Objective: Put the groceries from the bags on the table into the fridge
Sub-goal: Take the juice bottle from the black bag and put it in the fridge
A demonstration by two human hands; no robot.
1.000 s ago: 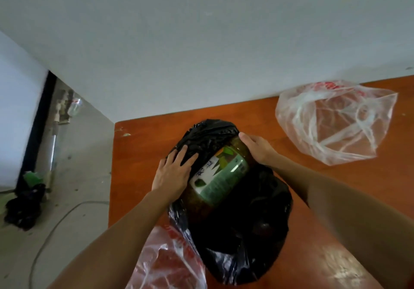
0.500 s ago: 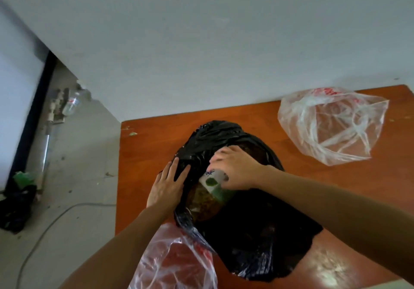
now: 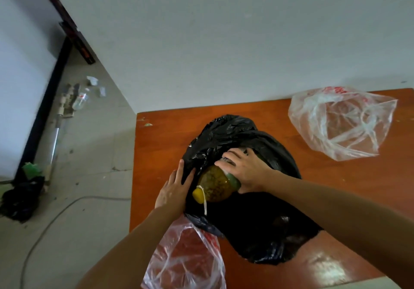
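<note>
A black plastic bag (image 3: 257, 226) lies in the middle of the orange-brown table (image 3: 358, 188). A bottle (image 3: 214, 184) of yellow-green liquid with a yellow cap and a green label sticks out of the bag's mouth, cap pointing toward the near left. My right hand (image 3: 245, 168) is wrapped over the bottle's body. My left hand (image 3: 173, 190) lies flat with fingers spread on the bag's left edge, pressing the black plastic beside the bottle's cap.
A clear plastic bag (image 3: 340, 123) with red print sits at the table's far right. Another clear bag (image 3: 186, 259) lies at the near edge under my left forearm. Left of the table is a grey floor with a cable (image 3: 56, 212), litter and a dark heap (image 3: 20, 199).
My right hand has moved along the bottle and drawn it further out of the black bag, so its yellow cap now shows. The left hand has stayed on the bag's edge.
</note>
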